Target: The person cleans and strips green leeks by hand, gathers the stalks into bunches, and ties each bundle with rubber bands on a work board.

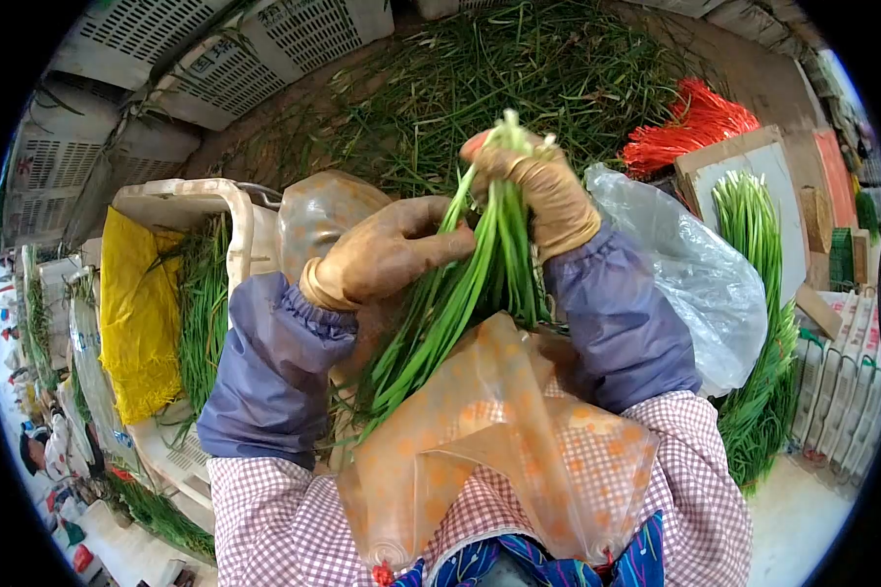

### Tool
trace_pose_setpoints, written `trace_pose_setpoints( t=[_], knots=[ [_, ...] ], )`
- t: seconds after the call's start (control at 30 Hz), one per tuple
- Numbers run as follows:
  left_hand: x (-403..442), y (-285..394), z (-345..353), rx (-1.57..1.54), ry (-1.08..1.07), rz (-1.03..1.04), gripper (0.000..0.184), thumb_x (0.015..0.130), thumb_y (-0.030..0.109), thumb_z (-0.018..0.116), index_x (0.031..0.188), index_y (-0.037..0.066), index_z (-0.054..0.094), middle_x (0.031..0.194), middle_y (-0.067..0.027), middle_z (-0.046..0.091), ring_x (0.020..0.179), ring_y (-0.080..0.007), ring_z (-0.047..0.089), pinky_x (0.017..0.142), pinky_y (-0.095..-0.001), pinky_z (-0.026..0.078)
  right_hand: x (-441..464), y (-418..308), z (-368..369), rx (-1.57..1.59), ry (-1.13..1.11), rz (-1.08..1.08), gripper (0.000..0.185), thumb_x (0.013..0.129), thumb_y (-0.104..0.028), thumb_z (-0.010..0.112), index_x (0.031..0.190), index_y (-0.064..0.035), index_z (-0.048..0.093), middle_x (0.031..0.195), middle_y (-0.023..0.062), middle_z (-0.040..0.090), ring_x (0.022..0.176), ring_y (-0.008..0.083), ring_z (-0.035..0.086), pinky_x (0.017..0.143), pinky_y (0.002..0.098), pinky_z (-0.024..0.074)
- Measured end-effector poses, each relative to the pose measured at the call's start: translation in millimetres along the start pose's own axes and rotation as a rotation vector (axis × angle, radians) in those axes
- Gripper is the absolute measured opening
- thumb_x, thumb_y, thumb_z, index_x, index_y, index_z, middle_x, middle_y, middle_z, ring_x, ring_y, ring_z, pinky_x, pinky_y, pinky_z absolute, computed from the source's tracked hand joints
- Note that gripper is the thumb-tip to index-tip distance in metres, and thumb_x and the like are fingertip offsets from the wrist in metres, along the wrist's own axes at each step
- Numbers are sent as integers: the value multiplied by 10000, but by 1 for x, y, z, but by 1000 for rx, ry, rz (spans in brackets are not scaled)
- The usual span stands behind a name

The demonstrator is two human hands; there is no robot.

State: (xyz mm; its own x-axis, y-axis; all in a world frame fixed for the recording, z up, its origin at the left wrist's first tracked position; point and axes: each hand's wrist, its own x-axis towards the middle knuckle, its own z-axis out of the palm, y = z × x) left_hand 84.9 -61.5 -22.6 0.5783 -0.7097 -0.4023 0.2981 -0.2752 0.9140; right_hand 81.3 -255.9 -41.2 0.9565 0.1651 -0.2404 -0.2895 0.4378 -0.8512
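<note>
A bunch of garlic chives (494, 245) is held up in front of me, pale cut ends at the top and green leaves hanging toward my apron (499, 391). My right hand (543, 191), in a tan glove, is closed around the bunch near the white ends. From the left side my left hand (392, 249), gloved too, reaches to the stems lower down. Some stems pass between its thumb and fingers, which close on them; part of the fingers is hidden behind the leaves.
Loose leaves (519, 68) cover the floor ahead. On the left stands a white crate (240, 230) with chives and a yellow sack (142, 303). At right are red ties (690, 127), a plastic bag (690, 274) and stacked chives (754, 225). Slotted crates (225, 73) line the back.
</note>
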Motion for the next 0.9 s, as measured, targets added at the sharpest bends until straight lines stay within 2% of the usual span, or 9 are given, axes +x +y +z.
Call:
trace_pose_setpoints(
  t=[0.17,0.27,0.37,0.47,0.53,0.63,0.77,0.87,0.9],
  knots=[
    [-17,-9,17,-199,-283,-233,295,875,220,594,1078,6,588,957,-20,626,878,-92,556,781,-244,459,30,-12,-74,50,258,-98,196,755,-142,721,883,-21,637,730,70,623,613,144,605,541,265,533],
    [-24,-22,23,-145,-368,-80,263,871,210,593,1041,10,595,904,-8,619,832,-82,542,724,-228,444,46,-35,-119,34,497,-187,167,789,-138,690,918,-51,629,719,23,601,573,128,599,497,245,524],
    [-38,-21,16,-172,-295,-153,185,860,144,599,993,16,616,931,-49,622,873,-147,554,814,-275,429,55,-67,-181,95,664,-319,206,698,-67,745,853,-21,616,779,57,614,619,174,585,568,320,508],
    [-54,-20,-5,-52,-337,-158,167,848,182,607,915,29,609,804,13,573,706,-73,501,602,-215,386,59,-91,-248,67,927,-532,215,679,-45,755,845,-8,624,804,44,615,691,164,568,637,323,474],
    [-66,-6,-18,31,-13,-147,152,846,186,607,885,39,605,812,-1,581,674,-90,528,580,-228,416,40,-112,-241,93,961,-494,222,691,-75,758,854,4,630,816,45,621,695,163,573,640,309,477],
    [-59,22,-30,-338,371,-63,133,870,180,569,798,68,565,738,-26,585,621,-122,570,511,-238,458,20,-131,-222,-11,931,-503,168,772,-163,707,864,-50,624,768,38,618,636,164,597,550,291,515],
    [-32,47,-46,-656,628,168,175,917,233,518,890,66,561,764,-30,574,670,-90,562,539,-201,467,-1,-150,-184,-69,785,-602,209,786,-205,702,887,-37,633,775,63,628,626,172,611,547,287,526],
    [-4,55,-73,-683,601,300,188,913,207,528,982,38,573,813,-28,572,719,-116,563,620,-231,481,-15,-159,-176,-52,688,-548,239,785,-136,695,969,-1,627,843,77,652,692,150,612,594,263,512],
    [8,58,-79,-374,682,306,220,902,200,545,1039,29,565,854,-42,576,741,-140,568,667,-244,480,-18,-160,-173,-57,688,-550,239,785,-136,695,969,-1,627,843,77,652,692,150,612,594,263,512]
  ],
)
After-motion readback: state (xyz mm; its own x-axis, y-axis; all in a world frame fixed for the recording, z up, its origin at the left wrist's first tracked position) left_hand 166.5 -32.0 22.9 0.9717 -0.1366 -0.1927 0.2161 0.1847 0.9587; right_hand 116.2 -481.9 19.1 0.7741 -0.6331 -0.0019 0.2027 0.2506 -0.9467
